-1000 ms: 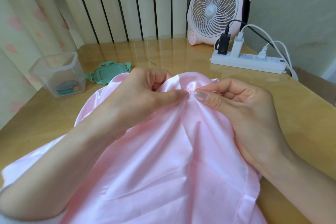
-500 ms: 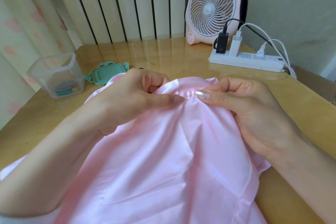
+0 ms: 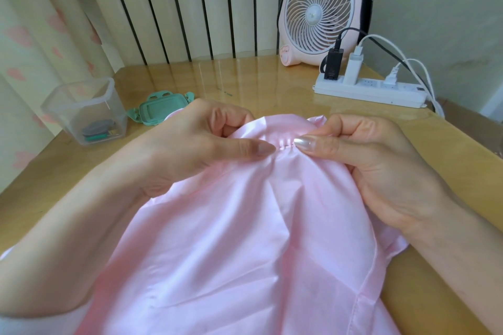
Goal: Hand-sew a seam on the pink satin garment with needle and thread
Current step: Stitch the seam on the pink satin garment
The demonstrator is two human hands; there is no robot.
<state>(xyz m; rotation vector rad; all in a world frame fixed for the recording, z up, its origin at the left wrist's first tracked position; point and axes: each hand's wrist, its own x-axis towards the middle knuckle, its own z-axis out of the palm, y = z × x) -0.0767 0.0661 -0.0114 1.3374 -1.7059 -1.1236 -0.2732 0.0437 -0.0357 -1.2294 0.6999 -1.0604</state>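
- Pinching pink satin garment at its puckered seam: your left grip clamped on it.
- Your right grip clamped there too, just beside the left.

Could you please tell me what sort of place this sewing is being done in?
Most likely a room at home, not a workshop: a glossy wooden table by a heart-print curtain, with a small pink desk fan and a power strip.

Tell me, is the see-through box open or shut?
Open. The see-through box has no lid on top; a green lid lies beside it.
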